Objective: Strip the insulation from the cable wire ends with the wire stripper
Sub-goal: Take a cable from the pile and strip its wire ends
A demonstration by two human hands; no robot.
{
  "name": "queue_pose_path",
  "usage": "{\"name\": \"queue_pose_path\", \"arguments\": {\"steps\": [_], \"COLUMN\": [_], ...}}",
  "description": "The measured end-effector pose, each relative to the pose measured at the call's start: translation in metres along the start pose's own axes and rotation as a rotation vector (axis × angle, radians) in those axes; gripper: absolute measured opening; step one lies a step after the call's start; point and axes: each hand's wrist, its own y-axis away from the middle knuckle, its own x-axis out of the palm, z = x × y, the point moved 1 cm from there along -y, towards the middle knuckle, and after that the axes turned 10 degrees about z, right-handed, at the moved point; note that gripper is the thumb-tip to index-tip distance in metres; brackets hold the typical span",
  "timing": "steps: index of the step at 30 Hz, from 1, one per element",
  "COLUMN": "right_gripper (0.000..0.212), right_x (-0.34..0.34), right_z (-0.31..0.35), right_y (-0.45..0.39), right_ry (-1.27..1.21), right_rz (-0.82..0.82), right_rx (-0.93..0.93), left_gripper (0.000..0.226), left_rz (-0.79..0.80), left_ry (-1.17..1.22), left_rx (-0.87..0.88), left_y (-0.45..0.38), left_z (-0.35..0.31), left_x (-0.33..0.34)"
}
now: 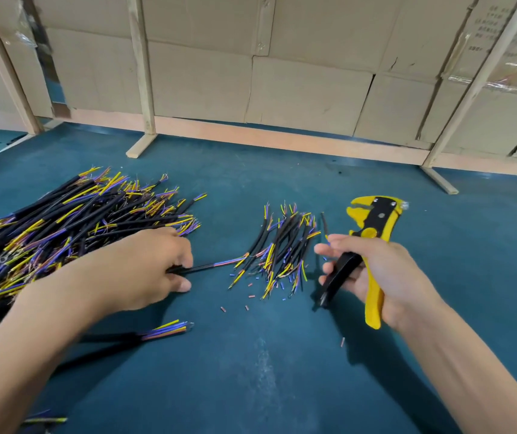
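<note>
Head view, bench work. Left hand (144, 264), mid-left of frame: fingers curled in a pinch grip on the black sheath of one cable (207, 267); cable lies low over the bench, its coloured cores pointing right twd the small pile. Right hand (373, 274), mid-right: fingers wrapped round the handles of the wire stripper (368, 245), yellow handle in the palm, black handle under the fingers, handles spread apart; yellow/black head points up and away, jaws apart, nothing betw. them. Index finger sticks out to the left, straight.

Large pile of cables (63, 227), left edge to centre-left: black sheaths w/ yellow, blue, purple cores. Small pile (282, 249), centre, betw. the two hands. Insulation offcuts (247, 305), blue and pink, scattered just below the small pile. One loose cable (144, 335) lower left, under the left forearm.

Bench (266, 371): dark teal surface. Behind it, upper frame: wall of cardboard boxes (297, 89) w/ pale wooden posts (141, 73) standing in front on flat feet.
</note>
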Motion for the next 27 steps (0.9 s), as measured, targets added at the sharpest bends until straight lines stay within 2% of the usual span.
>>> {"name": "queue_pose_path", "arguments": {"steps": [3, 7, 9, 13, 16, 20, 23, 27], "right_gripper": [0.01, 0.023, 0.023, 0.029, 0.027, 0.04, 0.046, 0.057], "right_x": [0.002, 0.003, 0.004, 0.002, 0.007, 0.009, 0.003, -0.004], "right_z": [0.003, 0.002, 0.002, 0.005, 0.001, -0.005, -0.002, 0.002], "right_y": [0.003, 0.008, 0.009, 0.01, 0.011, 0.008, 0.005, 0.004], "right_ry": [0.005, 0.093, 0.117, 0.157, 0.186, 0.2, 0.173, 0.191], "right_rz": [0.141, 0.313, 0.351, 0.415, 0.474, 0.436, 0.394, 0.428], "right_rx": [0.152, 0.343, 0.372, 0.362, 0.383, 0.388, 0.37, 0.385], "left_gripper": [0.019, 0.01, 0.003, 0.03, 0.031, 0.042, 0.038, 0.032], "left_rz": [-0.087, -0.252, -0.35, -0.544, -0.596, -0.542, -0.468, -0.277], "left_ry": [0.019, 0.026, 0.113, 0.281, 0.373, 0.616, 0.832, 1.356], "left_rx": [-0.006, 0.07, 0.175, 0.38, 0.489, 0.47, 0.51, 0.667], "left_y": [-0.003, -0.006, -0.005, 0.0, 0.002, -0.001, 0.002, 0.006], "left_z": [-0.006, -0.018, -0.021, -0.033, -0.042, -0.046, -0.048, -0.061], "left_x": [0.006, 0.011, 0.011, 0.006, 0.009, 0.013, 0.013, 0.01]}}
